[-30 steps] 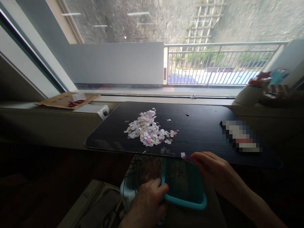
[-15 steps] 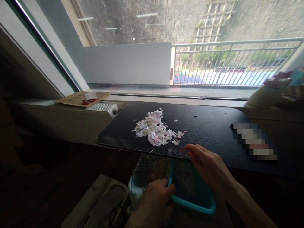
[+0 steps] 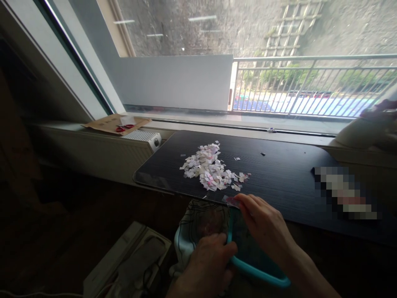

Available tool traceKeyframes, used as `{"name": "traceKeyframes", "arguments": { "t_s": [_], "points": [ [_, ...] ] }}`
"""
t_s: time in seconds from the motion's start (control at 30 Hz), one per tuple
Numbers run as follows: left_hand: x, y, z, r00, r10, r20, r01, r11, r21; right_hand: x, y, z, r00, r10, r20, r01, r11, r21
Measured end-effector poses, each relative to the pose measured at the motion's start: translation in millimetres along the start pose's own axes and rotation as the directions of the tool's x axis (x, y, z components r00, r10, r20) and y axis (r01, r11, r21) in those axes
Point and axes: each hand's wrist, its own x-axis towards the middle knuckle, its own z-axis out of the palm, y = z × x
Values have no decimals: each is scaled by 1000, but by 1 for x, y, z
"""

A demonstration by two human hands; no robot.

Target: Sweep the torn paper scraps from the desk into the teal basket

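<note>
Left hand (image 3: pixel 211 254) grips turquoise bin (image 3: pixel 263 274); right hand (image 3: pixel 265 221) pinches translucent piece (image 3: pixel 232 201).

The scraps (image 3: pixel 211 167) look like matt paper; the tabletop (image 3: pixel 279 178), fine wood grain; the tub (image 3: pixel 260 275), smooth plastic

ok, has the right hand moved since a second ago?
Yes, left along the table: the right hand was right of the paper pile; now its fingers reach in front of the pile's right end.
</note>
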Motion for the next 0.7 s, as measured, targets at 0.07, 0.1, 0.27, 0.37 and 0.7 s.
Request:
{"name": "traceKeyframes", "arguments": {
  "t_s": [0.07,0.1,0.27,0.37,0.7],
  "points": [
    [0,2,-1,1000,-9,16,9,1000,-5,1,-1,2,998,20,-60,-22,999,-33],
    [1,2,-2,1000,-12,26,12,1000,-8,2,-1,3,996,28,-83,-32,998,-46],
    [3,2,-3,998,-4,57,3,1000,12,0,-9,4,1000,-31,4,31,998,46],
    [4,1,-2,998,0,56,-1,1000,17,-4,-9,3,1000,-8,-3,8,997,82],
    [1,-5,-1,998,-20,67,19,1000,10,-18,-9,5,1000,24,-13,-21,976,215]
  ]
}}
